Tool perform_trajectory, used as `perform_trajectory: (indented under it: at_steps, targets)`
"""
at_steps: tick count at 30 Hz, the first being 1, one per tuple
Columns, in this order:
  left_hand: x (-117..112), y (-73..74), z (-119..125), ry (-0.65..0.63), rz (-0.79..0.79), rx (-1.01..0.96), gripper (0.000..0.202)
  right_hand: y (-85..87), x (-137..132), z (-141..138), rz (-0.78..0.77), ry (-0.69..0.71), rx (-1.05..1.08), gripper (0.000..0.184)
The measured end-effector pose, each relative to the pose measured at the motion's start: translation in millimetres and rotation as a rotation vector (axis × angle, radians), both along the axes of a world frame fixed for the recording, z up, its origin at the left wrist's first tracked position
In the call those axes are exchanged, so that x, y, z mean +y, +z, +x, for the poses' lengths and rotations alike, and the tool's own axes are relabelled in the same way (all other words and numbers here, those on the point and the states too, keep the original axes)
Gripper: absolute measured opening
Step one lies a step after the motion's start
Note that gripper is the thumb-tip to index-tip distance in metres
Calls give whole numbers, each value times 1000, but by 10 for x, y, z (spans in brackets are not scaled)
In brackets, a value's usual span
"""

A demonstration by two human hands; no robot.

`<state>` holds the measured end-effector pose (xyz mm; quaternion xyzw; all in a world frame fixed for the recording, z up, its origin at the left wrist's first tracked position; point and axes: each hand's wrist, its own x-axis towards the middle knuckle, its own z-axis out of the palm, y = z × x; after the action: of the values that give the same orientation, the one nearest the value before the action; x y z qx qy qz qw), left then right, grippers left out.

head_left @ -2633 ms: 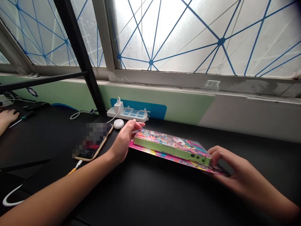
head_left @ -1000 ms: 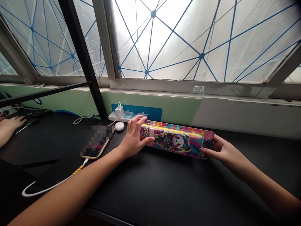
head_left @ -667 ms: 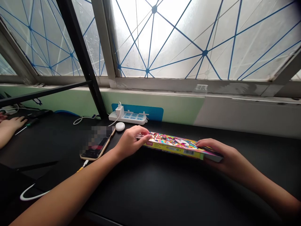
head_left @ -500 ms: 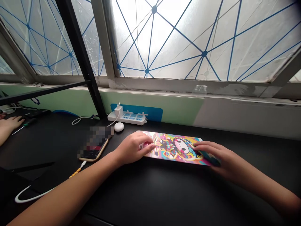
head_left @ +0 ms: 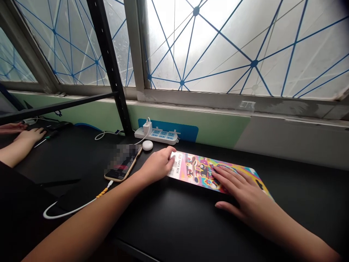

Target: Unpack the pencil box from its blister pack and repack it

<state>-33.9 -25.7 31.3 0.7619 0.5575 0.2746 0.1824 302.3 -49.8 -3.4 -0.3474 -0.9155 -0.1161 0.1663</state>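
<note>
A flat, brightly coloured pencil box (head_left: 194, 170), with a cartoon figure and "PENCIL BOX" printed at its left end, lies on the black table (head_left: 174, 222). My left hand (head_left: 159, 163) grips its left end between thumb and curled fingers. Across its right half rests my right hand (head_left: 245, 193), fingers stretched out flat and thumb spread off the near edge, covering much of the picture. Whether anything is under the right palm cannot be seen.
Left of my hands lie a phone (head_left: 124, 169) on a charging cable (head_left: 50, 216) and a round white case (head_left: 147, 145). Behind them is a white power strip (head_left: 163, 135). A black metal post (head_left: 110, 65) rises at the back. Another person's hand (head_left: 29, 138) is near a screwdriver (head_left: 42, 142).
My left hand has closed on the pencil box's left end, uncovering its label. My right hand has slid left and flattened over the picture. A dark teal object beside it is out of sight.
</note>
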Motion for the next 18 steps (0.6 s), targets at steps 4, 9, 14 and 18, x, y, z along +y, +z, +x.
perform_trajectory:
  at_steps: [4, 9, 14, 18]
  targets:
    - [0, -115, 109, -37, -135, -232, 38, 9, -19, -443, 29, 20, -50, 81]
    - [84, -200, 125, -49, -277, -421, 36, 31, 35, -793, 5, 47, -67, 86]
    - [141, -205, 59, -35, -304, -490, 19, 44, 90, -317, -113, 44, -59, 96]
    - [166, -165, 5, 34, -235, -510, 12, 26, 49, 343, -150, -41, -29, 74]
